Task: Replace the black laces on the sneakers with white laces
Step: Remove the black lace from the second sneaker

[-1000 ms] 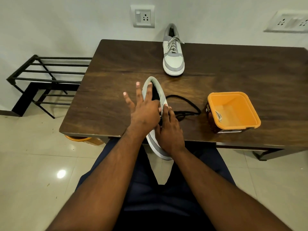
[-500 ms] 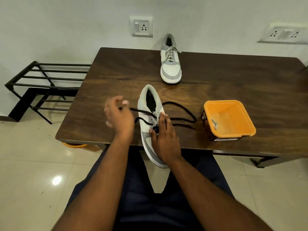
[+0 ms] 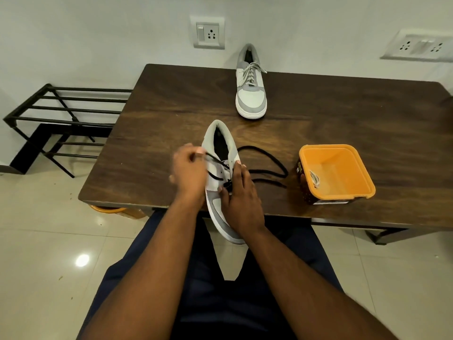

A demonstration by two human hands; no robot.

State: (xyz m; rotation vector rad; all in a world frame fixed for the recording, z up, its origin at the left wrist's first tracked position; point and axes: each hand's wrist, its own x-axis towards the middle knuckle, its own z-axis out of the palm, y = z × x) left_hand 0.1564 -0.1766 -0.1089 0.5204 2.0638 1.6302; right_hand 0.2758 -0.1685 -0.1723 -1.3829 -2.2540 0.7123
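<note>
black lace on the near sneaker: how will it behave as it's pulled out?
Likely floppy: the black lace lies in loose curves on the table. Probably light, since the left hand lifts a strand with a fingertip pinch. It may snag at the eyelets, so the right hand steadying the near sneaker seems wise.

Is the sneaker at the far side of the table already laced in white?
Yes, the far sneaker carries pale white laces tied through its eyelets.

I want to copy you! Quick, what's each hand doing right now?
Left hand: closed, pinching the black lace.
Right hand: holding the near shoe steady, fingertips at the lace; grip on the lace cannot be told.
</note>
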